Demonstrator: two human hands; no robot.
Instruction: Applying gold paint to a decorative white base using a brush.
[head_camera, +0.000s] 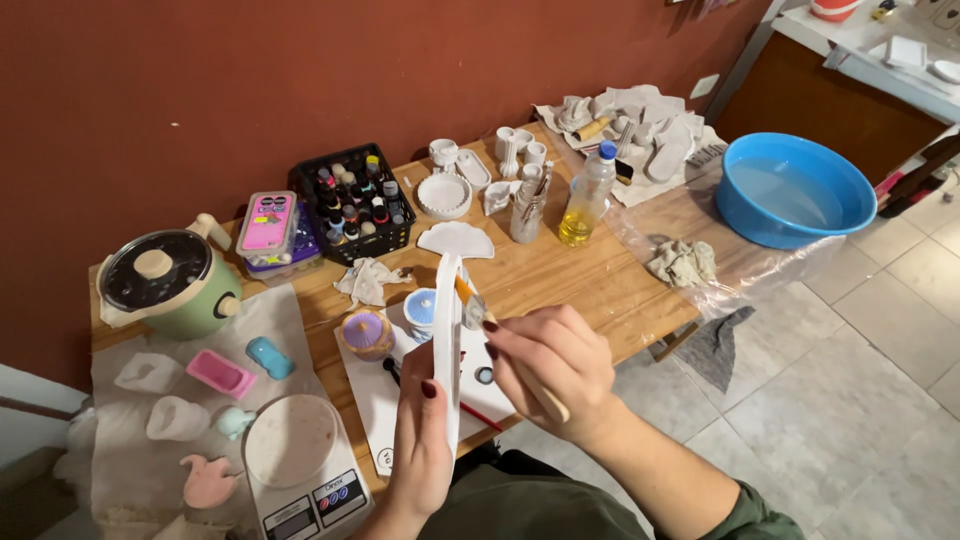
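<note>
Head view: a wooden desk (590, 285) runs along a red wall, a blue water basin (795, 190) at its right end and a green pot (170, 280) at its left. Above the desk's near edge, the left hand (425, 440) grips a flat white plaster piece (447, 340) edge-on, fingers curled around it. The right hand (550, 365) pinches a wooden-handled paintbrush (500, 340), its tip at the piece's upper edge.
</note>
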